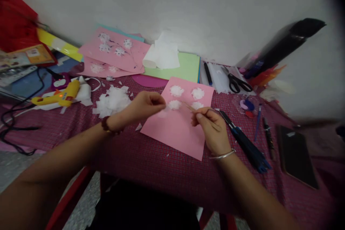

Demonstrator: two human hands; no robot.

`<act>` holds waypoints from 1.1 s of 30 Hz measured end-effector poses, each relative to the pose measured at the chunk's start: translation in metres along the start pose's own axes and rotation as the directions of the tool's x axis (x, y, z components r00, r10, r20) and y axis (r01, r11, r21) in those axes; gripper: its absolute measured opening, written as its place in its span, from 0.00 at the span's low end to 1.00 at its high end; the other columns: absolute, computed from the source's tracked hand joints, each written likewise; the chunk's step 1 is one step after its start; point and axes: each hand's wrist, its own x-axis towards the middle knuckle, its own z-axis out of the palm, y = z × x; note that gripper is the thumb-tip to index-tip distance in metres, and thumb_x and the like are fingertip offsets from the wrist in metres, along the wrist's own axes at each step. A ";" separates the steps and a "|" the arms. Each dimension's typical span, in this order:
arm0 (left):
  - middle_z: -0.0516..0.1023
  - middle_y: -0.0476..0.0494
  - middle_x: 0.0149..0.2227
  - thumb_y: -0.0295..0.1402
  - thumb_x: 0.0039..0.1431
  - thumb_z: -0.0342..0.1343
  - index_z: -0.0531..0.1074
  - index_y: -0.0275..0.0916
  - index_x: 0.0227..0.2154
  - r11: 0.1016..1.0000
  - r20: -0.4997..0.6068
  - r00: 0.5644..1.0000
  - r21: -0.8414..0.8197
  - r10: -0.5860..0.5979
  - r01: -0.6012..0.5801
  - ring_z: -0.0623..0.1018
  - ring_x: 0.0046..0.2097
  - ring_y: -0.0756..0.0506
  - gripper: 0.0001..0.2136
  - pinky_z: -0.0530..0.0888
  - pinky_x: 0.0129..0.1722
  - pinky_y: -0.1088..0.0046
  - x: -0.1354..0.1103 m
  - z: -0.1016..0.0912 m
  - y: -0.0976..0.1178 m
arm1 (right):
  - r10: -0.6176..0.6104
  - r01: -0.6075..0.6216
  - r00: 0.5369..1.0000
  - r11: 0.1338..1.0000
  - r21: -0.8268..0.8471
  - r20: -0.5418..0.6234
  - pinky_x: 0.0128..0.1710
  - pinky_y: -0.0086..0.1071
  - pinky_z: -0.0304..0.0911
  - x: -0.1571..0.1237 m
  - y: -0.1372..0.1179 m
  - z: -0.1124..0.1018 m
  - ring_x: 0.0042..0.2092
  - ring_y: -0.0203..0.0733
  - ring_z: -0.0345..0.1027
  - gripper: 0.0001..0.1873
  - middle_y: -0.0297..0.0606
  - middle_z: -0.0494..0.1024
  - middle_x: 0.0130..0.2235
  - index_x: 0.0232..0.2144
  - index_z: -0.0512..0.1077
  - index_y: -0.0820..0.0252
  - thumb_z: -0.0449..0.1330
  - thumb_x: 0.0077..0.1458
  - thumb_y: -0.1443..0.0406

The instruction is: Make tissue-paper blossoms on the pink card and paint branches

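A pink sheet of paper [180,133] lies at the middle of the table, with several fluffy white tissue-paper puffs [176,91] on its upper half. Over the sheet's left edge, my left hand [147,106] is closed in a pinch, and a faint, blurred small piece of white tissue paper [163,113] shows at its fingertips. My right hand [211,125] grips a thin wooden stick [190,107], whose tip points left toward the lower left puff. Left of my left hand is a pile of white tissue-paper squares [113,100].
A yellow glue gun [60,95] and black cables [16,125] lie at left. Decorated pink sheets [118,45] and a tissue roll [161,55] are behind. On the right are scissors [237,81], a utility knife [246,143], a paintbrush [258,122] and a dark flat phone-like object [298,154].
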 end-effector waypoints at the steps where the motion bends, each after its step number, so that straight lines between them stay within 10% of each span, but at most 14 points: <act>1: 0.74 0.48 0.24 0.32 0.49 0.54 0.74 0.35 0.26 0.998 -0.013 1.000 0.067 -0.007 0.007 0.68 0.27 0.53 0.06 0.63 0.25 0.77 0.006 -0.010 -0.002 | -0.049 0.048 0.999 0.998 -0.040 -0.007 0.32 0.35 0.64 0.002 0.002 -0.003 0.29 0.37 0.67 0.05 0.34 0.71 0.28 0.28 0.70 0.57 0.55 0.52 0.65; 4: 0.74 0.48 0.23 0.32 0.49 0.54 0.74 0.35 0.24 0.981 0.011 1.000 0.195 -0.001 -0.002 0.68 0.26 0.53 0.07 0.62 0.25 0.77 0.022 -0.018 -0.011 | -0.166 0.169 0.986 0.974 -0.150 0.034 0.32 0.36 0.64 0.004 0.008 -0.010 0.30 0.38 0.67 0.08 0.34 0.72 0.28 0.26 0.72 0.56 0.53 0.52 0.67; 13: 0.72 0.47 0.25 0.30 0.49 0.52 0.69 0.36 0.20 0.929 0.083 0.994 0.357 0.066 -0.091 0.68 0.27 0.52 0.07 0.62 0.28 0.74 0.029 0.043 -0.034 | -0.299 0.334 0.941 0.894 -0.299 0.156 0.30 0.36 0.63 -0.004 0.004 -0.010 0.27 0.38 0.67 0.12 0.33 0.71 0.23 0.19 0.69 0.56 0.50 0.44 0.74; 33: 0.73 0.44 0.34 0.31 0.57 0.50 0.72 0.37 0.33 0.830 0.003 0.976 0.527 0.217 -0.186 0.71 0.36 0.47 0.07 0.65 0.35 0.72 0.026 0.039 -0.032 | -0.328 0.431 0.899 0.782 -0.451 0.291 0.39 0.38 0.65 0.008 0.032 0.002 0.36 0.42 0.69 0.12 0.35 0.73 0.32 0.31 0.68 0.55 0.51 0.49 0.75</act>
